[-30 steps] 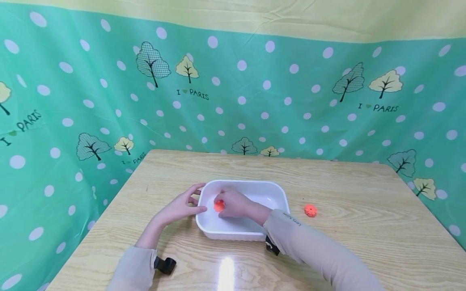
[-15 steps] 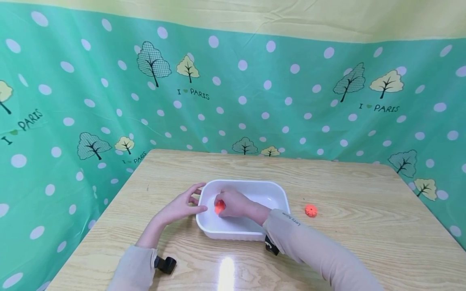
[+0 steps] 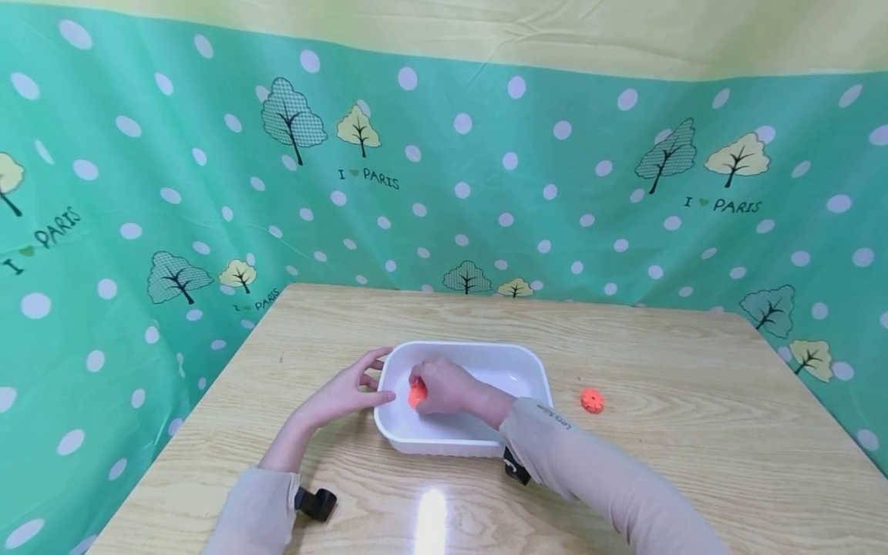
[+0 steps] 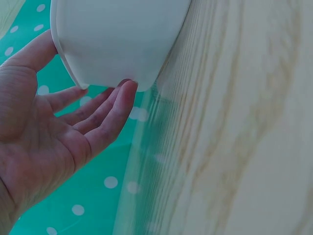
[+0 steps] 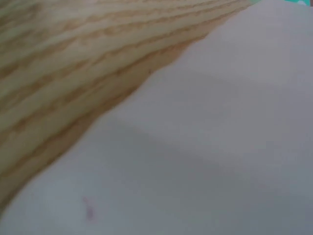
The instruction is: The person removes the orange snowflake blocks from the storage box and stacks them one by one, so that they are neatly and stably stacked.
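A white rectangular plastic basin point(image 3: 472, 445) stands on the wooden table. My left hand point(image 3: 344, 395) holds its left end, thumb over the rim and the other fingers along the outer wall. The left wrist view shows the fingertips point(image 4: 128, 88) against the basin's underside edge. Inside the basin, my right hand point(image 3: 447, 388) pinches a small orange piece point(image 3: 417, 395) near the left end; the fingers partly cover it. To the right of the basin lies an orange notched disc point(image 3: 593, 400) with a small centre hole. The right wrist view holds only the basin's outer wall point(image 5: 205, 147) and tabletop.
The wooden table point(image 3: 694, 401) extends around the basin. A green dotted curtain point(image 3: 472, 154) hangs behind and to the sides. Black wrist mounts point(image 3: 316, 505) sit at both sleeves, the right one close to the basin's front right corner.
My right fingers shift slightly on the orange piece, so a bit more of its upper edge shows. The left hand, basin and loose disc stay in place.
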Demonstrator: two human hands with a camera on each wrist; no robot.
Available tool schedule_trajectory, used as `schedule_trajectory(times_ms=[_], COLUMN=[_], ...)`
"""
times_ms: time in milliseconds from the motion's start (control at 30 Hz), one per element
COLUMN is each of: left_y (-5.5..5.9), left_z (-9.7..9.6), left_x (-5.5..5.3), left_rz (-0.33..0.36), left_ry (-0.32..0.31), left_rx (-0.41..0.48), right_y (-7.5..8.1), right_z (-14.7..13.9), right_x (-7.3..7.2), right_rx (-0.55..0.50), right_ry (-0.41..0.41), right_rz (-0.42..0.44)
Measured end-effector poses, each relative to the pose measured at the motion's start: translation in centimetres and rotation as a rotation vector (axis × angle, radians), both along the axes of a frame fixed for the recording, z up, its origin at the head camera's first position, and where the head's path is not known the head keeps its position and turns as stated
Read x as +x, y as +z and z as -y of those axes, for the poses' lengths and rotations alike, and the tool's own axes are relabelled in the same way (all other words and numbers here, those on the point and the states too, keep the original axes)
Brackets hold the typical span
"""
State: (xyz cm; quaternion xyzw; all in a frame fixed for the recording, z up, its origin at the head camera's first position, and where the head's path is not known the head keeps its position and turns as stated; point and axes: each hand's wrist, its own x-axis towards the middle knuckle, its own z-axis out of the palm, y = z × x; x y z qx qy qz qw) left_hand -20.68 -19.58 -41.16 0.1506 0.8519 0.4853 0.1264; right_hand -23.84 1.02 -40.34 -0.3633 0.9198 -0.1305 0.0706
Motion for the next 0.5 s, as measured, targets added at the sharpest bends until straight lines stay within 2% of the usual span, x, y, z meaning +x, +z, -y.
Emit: schedule_trajectory(times_ms=[167, 267, 367, 400, 500], left_y=[0.0, 1.1, 1.3, 1.2, 0.2], left_z=[-0.1, -0.4, -0.5, -0.5, -0.2], left_x=[0.1, 0.7, 0.8, 0.8, 0.2], left_rz=[0.007, 0.015, 0.021, 0.020, 0.018], left_ry=[0.002, 0.001, 0.004, 0.003, 0.006], left_rx=[0.003, 0.002, 0.006, 0.004, 0.010], right_y=[0.4, 0.8, 1.1, 1.3, 1.8], right_z=[-0.2, -0.4, -0.6, -0.8, -1.2], right_x=[-0.2, -0.2, -0.2, -0.2, -0.4], right_rx=[-0.030, -0.054, -0.082, -0.092, -0.119], right_ry=[-0.041, -0.052, -0.044, -0.044, -0.047], right_rz=[0.031, 0.033, 0.018, 0.016, 0.006])
